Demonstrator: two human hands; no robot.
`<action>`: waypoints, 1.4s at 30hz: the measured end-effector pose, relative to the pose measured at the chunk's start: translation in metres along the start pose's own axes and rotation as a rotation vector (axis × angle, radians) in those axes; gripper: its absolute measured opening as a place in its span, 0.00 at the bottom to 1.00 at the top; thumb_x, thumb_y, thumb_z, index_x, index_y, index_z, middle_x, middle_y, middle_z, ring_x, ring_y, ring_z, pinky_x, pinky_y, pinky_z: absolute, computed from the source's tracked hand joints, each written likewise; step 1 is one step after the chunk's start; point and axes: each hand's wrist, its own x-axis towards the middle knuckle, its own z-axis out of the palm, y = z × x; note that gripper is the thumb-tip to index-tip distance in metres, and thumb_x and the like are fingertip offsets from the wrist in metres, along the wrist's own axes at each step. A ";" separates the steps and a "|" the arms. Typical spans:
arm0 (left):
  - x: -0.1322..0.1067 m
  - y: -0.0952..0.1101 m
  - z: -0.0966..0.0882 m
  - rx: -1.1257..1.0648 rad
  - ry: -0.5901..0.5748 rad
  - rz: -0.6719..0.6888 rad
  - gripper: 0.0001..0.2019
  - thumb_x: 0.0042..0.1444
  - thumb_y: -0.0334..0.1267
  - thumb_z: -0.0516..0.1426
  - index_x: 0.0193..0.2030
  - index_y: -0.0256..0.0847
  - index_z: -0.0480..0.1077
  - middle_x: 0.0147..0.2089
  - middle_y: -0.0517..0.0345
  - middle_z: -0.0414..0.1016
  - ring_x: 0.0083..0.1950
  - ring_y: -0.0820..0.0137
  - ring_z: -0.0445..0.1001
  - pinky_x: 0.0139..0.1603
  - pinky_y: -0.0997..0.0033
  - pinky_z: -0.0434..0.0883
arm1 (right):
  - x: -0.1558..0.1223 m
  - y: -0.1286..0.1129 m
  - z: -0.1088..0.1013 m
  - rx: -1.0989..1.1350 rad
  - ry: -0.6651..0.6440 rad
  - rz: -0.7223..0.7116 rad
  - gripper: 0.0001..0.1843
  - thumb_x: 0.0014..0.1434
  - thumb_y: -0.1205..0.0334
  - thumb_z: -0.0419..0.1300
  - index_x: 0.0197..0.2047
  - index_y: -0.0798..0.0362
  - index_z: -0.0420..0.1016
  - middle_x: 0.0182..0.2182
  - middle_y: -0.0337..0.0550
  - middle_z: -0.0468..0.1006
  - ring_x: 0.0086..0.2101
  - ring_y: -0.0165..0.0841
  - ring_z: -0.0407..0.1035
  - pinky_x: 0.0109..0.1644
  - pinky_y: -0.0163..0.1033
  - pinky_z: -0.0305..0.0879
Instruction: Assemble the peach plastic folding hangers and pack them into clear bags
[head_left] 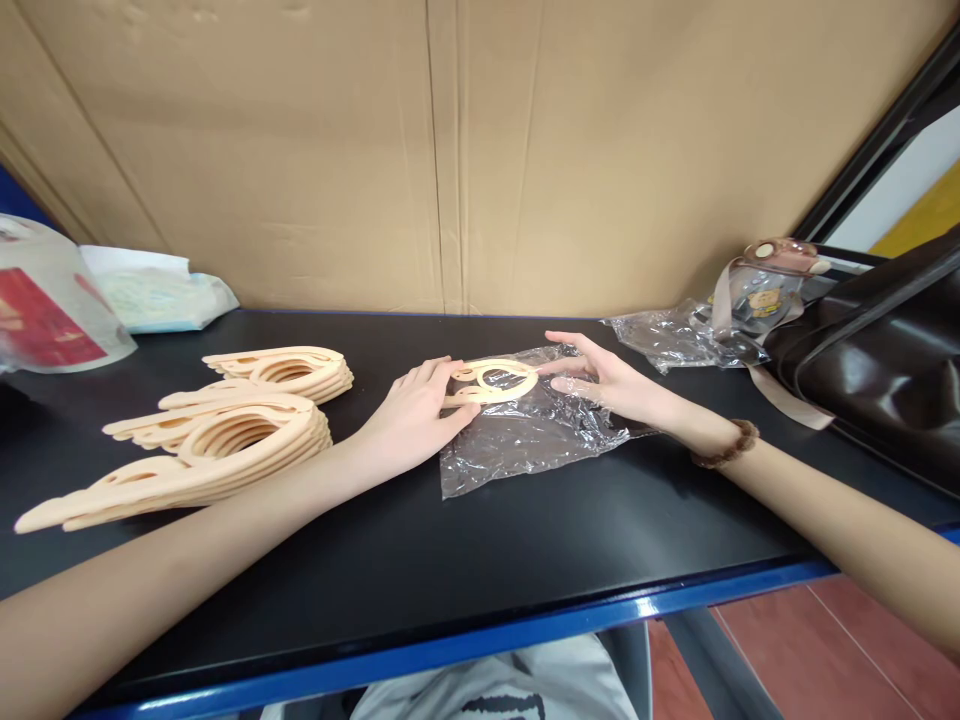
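Note:
My left hand grips a flat beige folding hanger by its arm end, thumb on the near side and fingers on the far side. The hanger's rounded end lies over a clear plastic bag spread on the black table. I cannot tell whether that end is inside the bag or on top of it. My right hand is open, its fingers apart, over the bag's right part, with fingertips close to the hanger's rounded end. Left of my left hand lie stacks of matching folding hangers.
A cardboard sheet stands behind the black table. At the back left are a white container and a soft pack. To the right are more clear bags, a strapped bottle and a dark bag.

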 end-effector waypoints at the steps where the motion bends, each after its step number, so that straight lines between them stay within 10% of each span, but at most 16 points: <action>1: 0.000 -0.001 0.001 0.001 0.001 0.002 0.29 0.60 0.52 0.46 0.63 0.36 0.58 0.68 0.43 0.57 0.67 0.52 0.56 0.66 0.48 0.55 | 0.000 0.000 0.000 -0.014 -0.016 -0.018 0.36 0.60 0.55 0.58 0.67 0.50 0.47 0.55 0.51 0.73 0.53 0.40 0.69 0.60 0.55 0.60; 10: -0.001 -0.002 0.002 0.018 -0.005 0.009 0.30 0.61 0.52 0.46 0.65 0.37 0.57 0.70 0.42 0.54 0.69 0.51 0.54 0.66 0.46 0.55 | -0.005 0.002 -0.004 -0.221 -0.122 -0.141 0.41 0.64 0.51 0.53 0.72 0.45 0.35 0.64 0.44 0.63 0.67 0.40 0.47 0.68 0.59 0.42; 17: -0.001 0.001 0.001 0.015 -0.070 -0.021 0.30 0.62 0.47 0.43 0.68 0.36 0.51 0.73 0.43 0.46 0.74 0.52 0.42 0.69 0.45 0.49 | -0.003 0.000 -0.005 -0.369 0.178 -0.011 0.32 0.62 0.56 0.53 0.68 0.54 0.53 0.50 0.51 0.78 0.46 0.41 0.73 0.52 0.51 0.68; 24: -0.003 0.002 0.000 0.028 -0.030 0.025 0.29 0.61 0.39 0.40 0.70 0.37 0.49 0.74 0.47 0.44 0.74 0.56 0.40 0.70 0.47 0.48 | -0.006 -0.014 -0.020 -0.602 0.475 -0.044 0.22 0.60 0.63 0.51 0.57 0.55 0.66 0.41 0.49 0.81 0.41 0.41 0.74 0.45 0.49 0.67; 42: -0.002 -0.001 0.008 0.043 -0.034 0.129 0.25 0.65 0.38 0.38 0.65 0.37 0.59 0.71 0.50 0.53 0.74 0.59 0.42 0.71 0.51 0.48 | 0.014 -0.041 0.003 -0.678 0.352 -0.407 0.12 0.62 0.64 0.54 0.49 0.53 0.71 0.41 0.44 0.79 0.43 0.38 0.72 0.50 0.46 0.64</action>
